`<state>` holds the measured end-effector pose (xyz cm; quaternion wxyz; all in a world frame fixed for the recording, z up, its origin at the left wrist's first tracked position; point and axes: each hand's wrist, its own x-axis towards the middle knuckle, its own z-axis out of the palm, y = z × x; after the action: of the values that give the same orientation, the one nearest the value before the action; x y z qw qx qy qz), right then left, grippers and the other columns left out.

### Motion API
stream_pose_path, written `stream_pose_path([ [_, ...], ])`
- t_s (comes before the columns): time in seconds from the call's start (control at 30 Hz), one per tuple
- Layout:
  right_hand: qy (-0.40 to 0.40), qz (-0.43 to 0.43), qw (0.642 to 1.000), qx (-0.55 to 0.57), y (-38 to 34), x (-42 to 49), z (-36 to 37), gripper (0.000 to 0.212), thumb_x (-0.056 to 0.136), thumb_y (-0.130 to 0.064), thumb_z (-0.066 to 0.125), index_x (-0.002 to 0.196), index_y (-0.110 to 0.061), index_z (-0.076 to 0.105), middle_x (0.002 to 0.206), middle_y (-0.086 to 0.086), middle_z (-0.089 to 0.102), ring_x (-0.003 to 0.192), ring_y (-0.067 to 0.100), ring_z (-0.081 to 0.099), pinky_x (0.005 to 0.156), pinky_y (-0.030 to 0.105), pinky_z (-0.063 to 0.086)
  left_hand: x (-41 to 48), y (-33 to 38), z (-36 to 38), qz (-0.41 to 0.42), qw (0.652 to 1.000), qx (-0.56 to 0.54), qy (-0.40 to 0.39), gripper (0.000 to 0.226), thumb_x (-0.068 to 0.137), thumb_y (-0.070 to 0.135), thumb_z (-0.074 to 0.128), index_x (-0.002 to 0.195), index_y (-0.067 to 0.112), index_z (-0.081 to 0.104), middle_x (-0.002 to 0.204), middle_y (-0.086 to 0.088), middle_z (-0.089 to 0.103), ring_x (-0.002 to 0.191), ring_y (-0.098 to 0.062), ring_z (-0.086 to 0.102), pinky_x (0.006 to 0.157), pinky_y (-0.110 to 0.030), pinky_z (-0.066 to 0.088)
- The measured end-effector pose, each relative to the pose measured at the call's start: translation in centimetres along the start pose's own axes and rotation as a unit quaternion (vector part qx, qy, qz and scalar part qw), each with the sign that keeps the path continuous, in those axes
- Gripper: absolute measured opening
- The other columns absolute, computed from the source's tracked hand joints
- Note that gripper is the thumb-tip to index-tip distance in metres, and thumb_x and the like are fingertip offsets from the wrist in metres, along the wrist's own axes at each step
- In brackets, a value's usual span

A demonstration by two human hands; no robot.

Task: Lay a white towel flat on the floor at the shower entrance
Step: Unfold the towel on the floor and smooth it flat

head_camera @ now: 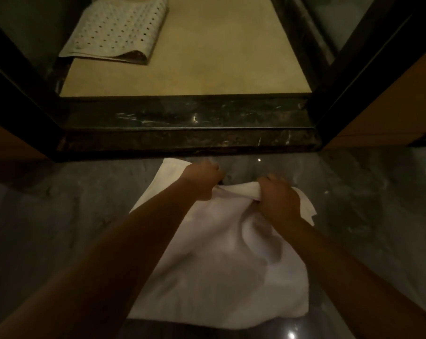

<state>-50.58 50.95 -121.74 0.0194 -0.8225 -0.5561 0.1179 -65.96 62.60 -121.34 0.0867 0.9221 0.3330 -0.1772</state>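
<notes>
A white towel (221, 260) lies partly spread and rumpled on the dark grey floor, just in front of the black marble shower threshold (187, 123). My left hand (203, 181) is closed on the towel's far edge near its left corner. My right hand (278, 198) grips a bunched fold of the same far edge, lifted slightly off the floor. The towel's near part rests on the floor between my forearms.
Beyond the threshold is the beige shower floor (207, 69), with a folded white perforated bath mat (116, 30) at its far left. Dark door frames (349, 77) stand on both sides of the entrance. Glossy grey floor (60, 216) surrounds the towel.
</notes>
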Motion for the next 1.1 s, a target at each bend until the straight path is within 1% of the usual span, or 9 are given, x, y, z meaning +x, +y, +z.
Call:
stream_pose_path([
  [0.13, -0.002, -0.031, 0.998, 0.048, 1.3, 1.3, -0.1, 0.017, 0.083, -0.020, 0.063, 0.100, -0.020, 0.063, 0.103, 0.004, 0.064, 0.097, 0.022, 0.055, 0.077, 0.033, 0.041, 0.3, -1.0, 0.7, 0.005, 1.000, -0.029, -0.006, 0.033, 0.080, 0.023, 0.067, 0.112, 0.024, 0.062, 0.111, 0.000, 0.059, 0.102, -0.019, 0.055, 0.089, -0.034, 0.048],
  [0.23, -0.001, -0.045, 0.998, 0.041, 1.4, 2.7, -0.4, 0.015, 0.084, -0.021, 0.062, 0.098, -0.023, 0.065, 0.097, 0.003, 0.066, 0.090, 0.021, 0.058, 0.077, 0.033, 0.042, 0.0, -2.8, 1.1, -0.003, 0.999, -0.040, 0.012, 0.019, 0.081, 0.027, 0.065, 0.099, 0.025, 0.063, 0.097, 0.003, 0.060, 0.093, -0.015, 0.056, 0.081, -0.029, 0.043],
  [0.33, -0.013, -0.056, 0.998, 0.009, 0.4, 4.3, -0.5, 0.015, 0.087, -0.018, 0.057, 0.100, -0.022, 0.064, 0.098, 0.005, 0.067, 0.093, 0.025, 0.060, 0.084, 0.038, 0.044, -0.4, -5.0, 1.1, -0.016, 0.999, 0.030, 0.008, 0.015, 0.080, 0.035, 0.065, 0.089, 0.025, 0.058, 0.080, 0.006, 0.053, 0.074, -0.011, 0.049, 0.071, -0.027, 0.037],
  [0.43, -0.028, -0.057, 0.998, 0.007, -1.0, 5.4, -0.6, 0.017, 0.090, -0.015, 0.053, 0.103, -0.022, 0.062, 0.102, 0.004, 0.066, 0.093, 0.023, 0.061, 0.087, 0.038, 0.046, -1.6, -7.9, 0.6, -0.076, 0.994, 0.072, -0.017, 0.020, 0.079, 0.042, 0.064, 0.080, 0.026, 0.052, 0.068, 0.007, 0.048, 0.061, -0.009, 0.045, 0.063, -0.028, 0.035],
  [0.53, -0.022, -0.093, 0.995, -0.009, -3.1, 6.7, -0.8, 0.021, 0.088, -0.012, 0.054, 0.105, -0.023, 0.060, 0.104, 0.002, 0.064, 0.094, 0.022, 0.060, 0.086, 0.038, 0.047, -3.0, -10.9, 0.4, -0.121, 0.990, 0.066, -0.024, 0.016, 0.079, 0.040, 0.064, 0.082, 0.027, 0.055, 0.070, 0.007, 0.049, 0.066, -0.011, 0.049, 0.063, -0.028, 0.037],
  [0.63, -0.020, -0.131, 0.990, -0.044, -5.6, 8.2, -0.8, 0.025, 0.088, -0.009, 0.052, 0.106, -0.024, 0.061, 0.104, 0.002, 0.064, 0.095, 0.024, 0.060, 0.084, 0.037, 0.042, -4.5, -13.2, 0.0, -0.147, 0.986, 0.075, -0.031, 0.015, 0.081, 0.037, 0.062, 0.083, 0.028, 0.051, 0.075, 0.007, 0.050, 0.071, -0.012, 0.049, 0.065, -0.028, 0.037],
  [0.83, -0.054, -0.085, 0.989, -0.107, -7.0, 10.3, -0.7, 0.018, 0.086, -0.011, 0.058, 0.101, -0.021, 0.060, 0.088, 0.002, 0.061, 0.084, 0.022, 0.058, 0.084, 0.039, 0.043, -5.0, -13.9, -0.3, -0.190, 0.976, 0.102, -0.010, 0.007, 0.088, 0.026, 0.057, 0.093, 0.022, 0.056, 0.081, 0.002, 0.051, 0.072, -0.015, 0.049, 0.069, -0.030, 0.040],
  [1.0, -0.033, -0.090, 0.986, -0.133, -6.1, 10.2, 0.0, 0.023, 0.088, -0.010, 0.056, 0.109, -0.017, 0.059, 0.102, 0.007, 0.063, 0.096, 0.025, 0.059, 0.087, 0.040, 0.043, -4.3, -12.0, 0.1, -0.183, 0.976, 0.119, 0.004, 0.020, 0.086, 0.020, 0.059, 0.106, 0.018, 0.057, 0.094, -0.004, 0.054, 0.086, -0.020, 0.050, 0.077, -0.034, 0.042],
  [1.1, 0.006, -0.115, 0.984, -0.133, -6.5, 9.7, 0.0, 0.032, 0.086, -0.008, 0.057, 0.117, -0.016, 0.055, 0.114, 0.009, 0.060, 0.107, 0.027, 0.054, 0.092, 0.042, 0.042, -5.0, -12.2, 0.4, -0.204, 0.974, 0.078, 0.062, 0.029, 0.084, 0.019, 0.061, 0.113, 0.017, 0.054, 0.111, -0.007, 0.054, 0.103, -0.024, 0.051, 0.086, -0.037, 0.043],
])
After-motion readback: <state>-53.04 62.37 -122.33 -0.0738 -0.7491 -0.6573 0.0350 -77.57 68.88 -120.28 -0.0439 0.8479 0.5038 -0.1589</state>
